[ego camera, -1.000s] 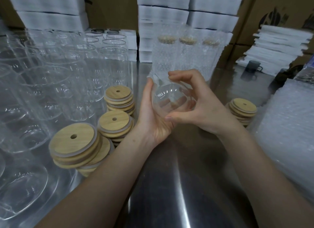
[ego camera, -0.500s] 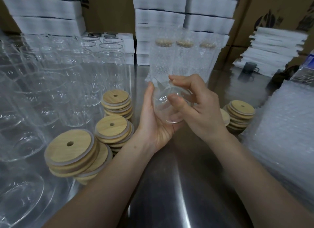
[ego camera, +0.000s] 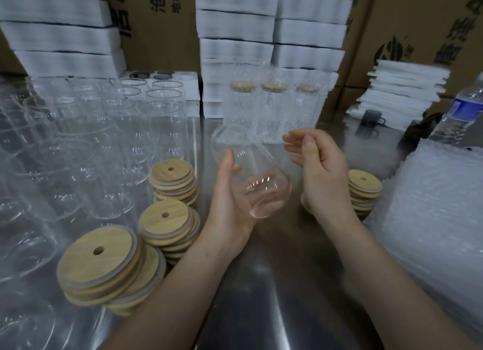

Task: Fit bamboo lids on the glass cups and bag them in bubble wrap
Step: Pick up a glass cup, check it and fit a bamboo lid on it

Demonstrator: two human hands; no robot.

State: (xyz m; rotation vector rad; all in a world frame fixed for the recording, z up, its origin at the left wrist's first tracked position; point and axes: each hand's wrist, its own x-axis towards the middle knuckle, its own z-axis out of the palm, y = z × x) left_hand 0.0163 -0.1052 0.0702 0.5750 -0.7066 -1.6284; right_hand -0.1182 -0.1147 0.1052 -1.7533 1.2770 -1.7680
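Observation:
My left hand [ego camera: 230, 208] grips a clear glass cup [ego camera: 251, 172] above the steel table [ego camera: 274, 284]; the cup is tilted, its base toward me and its mouth pointing away. My right hand [ego camera: 321, 172] hovers just right of the cup with loosely spread fingers and does not touch it. A tan lid edge [ego camera: 304, 202] shows from behind the heel of that hand. Bamboo lids with straw holes lie in stacks at the left [ego camera: 167, 224] [ego camera: 102, 261] [ego camera: 172, 182] and in a stack at the right [ego camera: 364, 190]. Flat bubble wrap bags [ego camera: 431, 206] are piled at the right.
Several empty glass cups [ego camera: 104, 146] crowd the left side of the table. Three lidded cups in bubble wrap [ego camera: 271, 106] stand behind my hands. White foam stacks [ego camera: 235, 28] and cardboard boxes line the back. A water bottle [ego camera: 460, 109] and a small dark mug [ego camera: 371, 117] are at the far right.
My right hand has let go of the cup and drawn off to the right with its fingers spread. The cup in my left hand has tipped, its mouth now pointing away.

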